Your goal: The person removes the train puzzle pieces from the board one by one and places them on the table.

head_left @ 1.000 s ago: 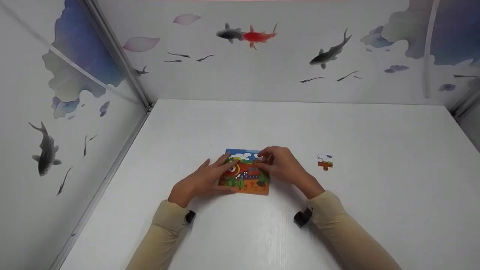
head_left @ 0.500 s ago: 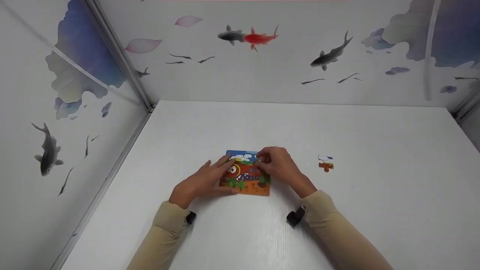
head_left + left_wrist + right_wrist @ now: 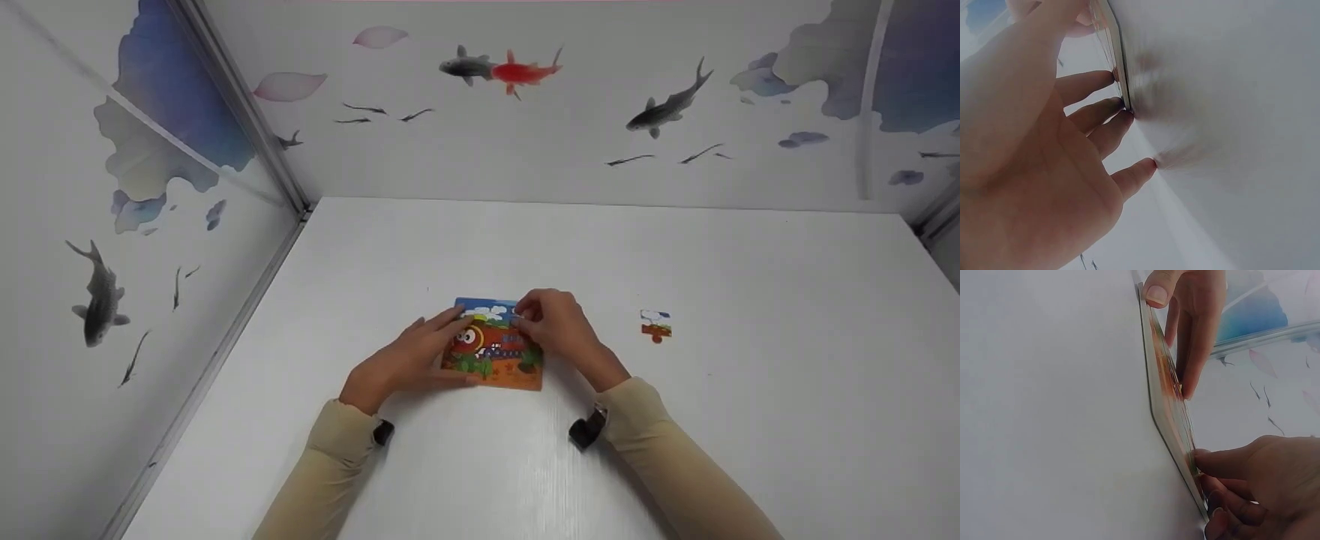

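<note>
Head view placed the jigsaw puzzle (image 3: 499, 351) flat on the white table (image 3: 480, 480), between the person's two hands. It pictured a red figure with round white eyes, beneath white clouds and blue sky, above green plants and orange ground. The left hand (image 3: 409, 356) lay with its fingers extended and spread over the puzzle's left side, the thumb along the near edge. The left wrist view showed several of those fingertips touching the puzzle's edge, and one more at the tabletop just beside it. At the far right corner, the right hand (image 3: 559, 326) had its fingers curled, gripping the puzzle there with its thumb on the upper face; whether a separate piece was pinched between them could not be told. A loose puzzle piece (image 3: 656, 327) lay to the right, apart from both, its rounded tab toward the person. Beige sleeves (image 3: 686, 465) covered the forearms, with a black device (image 3: 587, 431) at each wrist. Behind the table, painted fish (image 3: 525, 73) decorated the pale wall (image 3: 525, 150).
</note>
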`<act>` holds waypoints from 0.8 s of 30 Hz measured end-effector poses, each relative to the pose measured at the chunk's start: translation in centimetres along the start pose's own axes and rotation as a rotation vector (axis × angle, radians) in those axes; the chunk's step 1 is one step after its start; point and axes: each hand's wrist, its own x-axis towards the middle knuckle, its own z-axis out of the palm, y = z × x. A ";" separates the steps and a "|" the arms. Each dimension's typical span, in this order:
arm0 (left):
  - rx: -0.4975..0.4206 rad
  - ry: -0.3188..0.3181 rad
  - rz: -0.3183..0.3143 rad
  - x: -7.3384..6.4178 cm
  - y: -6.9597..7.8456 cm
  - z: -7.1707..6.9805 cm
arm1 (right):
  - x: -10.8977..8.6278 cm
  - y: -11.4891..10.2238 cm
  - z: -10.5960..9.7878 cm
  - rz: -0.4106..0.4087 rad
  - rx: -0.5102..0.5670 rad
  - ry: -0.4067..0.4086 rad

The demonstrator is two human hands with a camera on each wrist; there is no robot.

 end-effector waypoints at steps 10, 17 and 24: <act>0.019 -0.014 -0.003 -0.1 0.2 0.0 | 0.1 0.0 0.3 0.021 0.008 -0.004; 0.019 -0.017 -0.010 -0.1 0.1 0.2 | -0.1 -0.1 0.3 0.020 0.030 0.008; 0.023 -0.014 -0.004 0.0 0.1 0.1 | 0.0 -0.2 0.4 0.009 0.058 0.034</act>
